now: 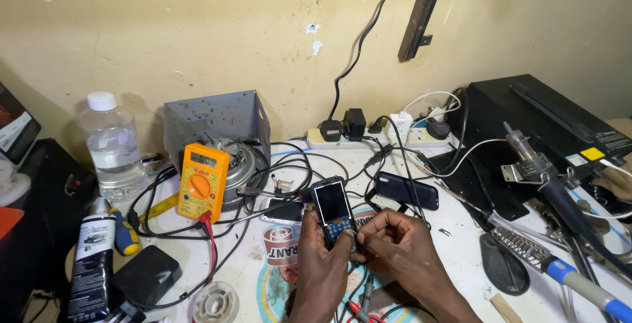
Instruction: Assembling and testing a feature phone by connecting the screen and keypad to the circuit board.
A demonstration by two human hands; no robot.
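Note:
A small keypad phone (pixel 332 208) with a dark screen and blue keys stands tilted upright at the middle of the bench. My left hand (pixel 320 252) wraps around its lower left side. My right hand (pixel 390 236) pinches the phone's lower right edge with fingertips curled in. Red probe leads (pixel 359 310) lie just below both hands. A second dark phone (pixel 407 190) lies flat just right of the held one, and another flat phone (pixel 284 212) lies to its left.
An orange multimeter (pixel 202 181) leans against a round metal motor (pixel 240 163). A water bottle (pixel 113 146), a spray can (pixel 91 262) and a solder spool (pixel 215 302) stand left. A power strip (pixel 382 137), a soldering iron holder (pixel 520 244) and a hot-air tool (pixel 550 185) are right.

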